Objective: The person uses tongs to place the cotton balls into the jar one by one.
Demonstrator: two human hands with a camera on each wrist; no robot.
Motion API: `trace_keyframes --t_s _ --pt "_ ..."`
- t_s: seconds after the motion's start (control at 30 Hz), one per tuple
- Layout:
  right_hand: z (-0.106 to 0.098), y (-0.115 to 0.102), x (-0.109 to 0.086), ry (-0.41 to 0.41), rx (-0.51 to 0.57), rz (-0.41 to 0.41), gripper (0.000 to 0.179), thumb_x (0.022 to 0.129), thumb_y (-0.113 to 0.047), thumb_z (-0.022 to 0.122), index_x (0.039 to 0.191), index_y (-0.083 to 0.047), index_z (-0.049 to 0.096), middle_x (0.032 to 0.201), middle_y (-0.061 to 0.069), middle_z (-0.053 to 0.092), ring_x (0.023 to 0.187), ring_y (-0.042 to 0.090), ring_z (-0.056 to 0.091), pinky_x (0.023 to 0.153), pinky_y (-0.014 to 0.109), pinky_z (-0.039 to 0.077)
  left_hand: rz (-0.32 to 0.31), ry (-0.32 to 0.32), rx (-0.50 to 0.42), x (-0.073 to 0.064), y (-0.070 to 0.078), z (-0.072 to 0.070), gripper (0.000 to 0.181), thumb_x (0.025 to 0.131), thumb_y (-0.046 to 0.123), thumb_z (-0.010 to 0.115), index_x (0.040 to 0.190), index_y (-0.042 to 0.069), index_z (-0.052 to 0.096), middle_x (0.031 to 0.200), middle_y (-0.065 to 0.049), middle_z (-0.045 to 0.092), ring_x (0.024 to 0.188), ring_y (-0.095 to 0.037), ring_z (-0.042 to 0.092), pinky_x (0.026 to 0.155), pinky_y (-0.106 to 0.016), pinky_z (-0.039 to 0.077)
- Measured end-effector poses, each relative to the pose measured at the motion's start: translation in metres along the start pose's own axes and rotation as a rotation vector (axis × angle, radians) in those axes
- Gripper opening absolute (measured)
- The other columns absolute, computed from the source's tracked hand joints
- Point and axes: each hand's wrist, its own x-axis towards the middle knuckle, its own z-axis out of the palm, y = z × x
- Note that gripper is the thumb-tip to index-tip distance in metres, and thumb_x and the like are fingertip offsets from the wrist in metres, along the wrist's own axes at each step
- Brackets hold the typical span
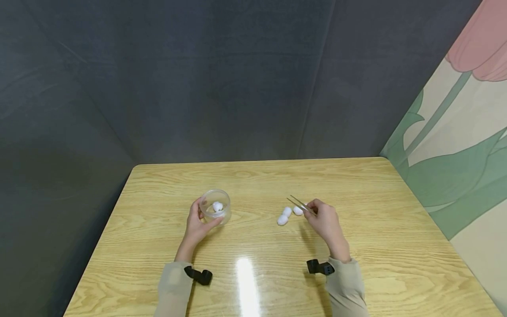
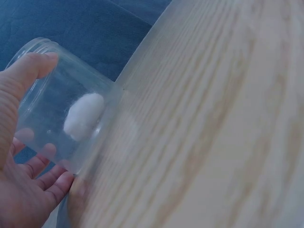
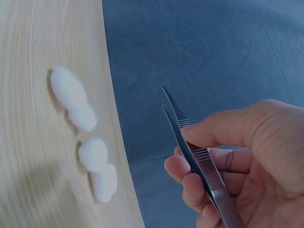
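A person wearing beige sleeves (image 1: 174, 286) is working with both hands at a wood-grained tabletop (image 1: 396, 229). The left grip (image 1: 196, 226) is holding a clear, round jar (image 2: 57, 104), its thumb pressing near the ridged mouth and its fingers bending around the other side, with the jar sitting just to the right of that palm. A white fluffy ball (image 2: 84, 116) is lying inside, toward the jar's base. The right grip (image 1: 325, 222) is narrowly pinching metal tweezers (image 3: 209, 166) along their ribbed sides, and the two tips are standing slightly apart, pointing ahead and to the left of that grip. Four white puffs (image 3: 92, 154) are resting on the tabletop in a loose row, lying between the two grips but nearer the right one, just to its left. Black wrist devices (image 1: 320, 267) are sitting behind both grips. Ahead of both grips, a dark cloth backdrop (image 1: 237, 88) is hanging past the tabletop's far edge. Well to the right of the right grip, a wall (image 1: 475, 101) is displaying a pink flower (image 1: 479, 39) and green leaves (image 1: 451, 171).
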Motion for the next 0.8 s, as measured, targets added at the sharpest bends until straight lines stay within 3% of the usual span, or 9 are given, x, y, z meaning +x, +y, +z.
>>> trace_keyframes --t_s 0.4,0.8 --pt "-0.004 0.010 -0.002 -0.008 -0.002 0.044 0.009 0.083 -0.002 0.063 0.088 0.006 0.063 0.071 0.011 0.062 0.057 0.015 0.049 0.052 0.029 0.040 -0.009 0.001 0.001 0.000 0.001 0.000 0.084 0.072 0.008 0.081 0.139 0.008 0.032 0.136 -0.017 0.038 0.123 -0.031 0.038 0.098 -0.045 0.033" --pt "-0.004 0.020 -0.005 -0.065 -0.021 0.061 0.008 0.084 -0.002 0.062 0.085 0.006 0.062 0.065 0.007 0.058 0.052 0.013 0.046 0.047 0.026 0.039 -0.002 -0.002 0.001 0.000 0.001 0.000 0.084 0.071 0.008 0.081 0.139 0.008 0.032 0.137 -0.017 0.036 0.124 -0.031 0.038 0.098 -0.046 0.033"
